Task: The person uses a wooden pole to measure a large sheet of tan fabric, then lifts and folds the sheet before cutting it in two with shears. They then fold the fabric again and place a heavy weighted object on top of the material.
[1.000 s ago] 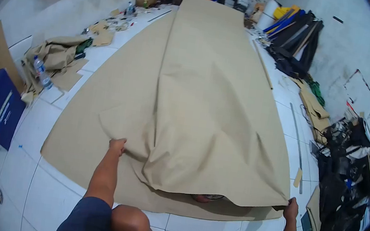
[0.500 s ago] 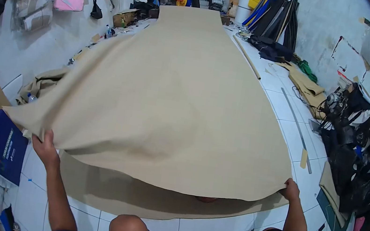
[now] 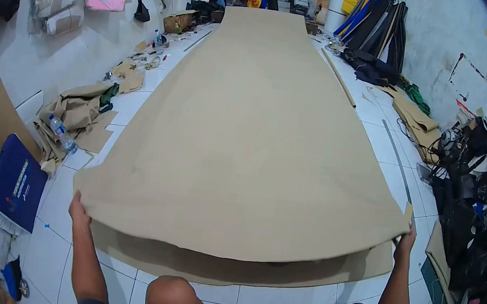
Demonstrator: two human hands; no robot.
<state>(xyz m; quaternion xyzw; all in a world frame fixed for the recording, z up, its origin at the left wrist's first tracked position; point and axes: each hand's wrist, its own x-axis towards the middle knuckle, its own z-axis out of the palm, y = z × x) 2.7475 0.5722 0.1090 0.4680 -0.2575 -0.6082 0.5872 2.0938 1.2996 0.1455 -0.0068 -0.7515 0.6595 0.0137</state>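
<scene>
My left hand [image 3: 80,210] and right hand [image 3: 406,242] pinch the smooth tan top sheet [image 3: 249,153], its round edge between them, above the bottom sheet [image 3: 190,266]

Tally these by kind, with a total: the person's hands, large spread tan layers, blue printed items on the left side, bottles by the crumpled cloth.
Left hand and right hand: 2
Upper tan layer and lower tan layer: 2
Blue printed item: 1
Bottle: 1
Total: 6
</scene>
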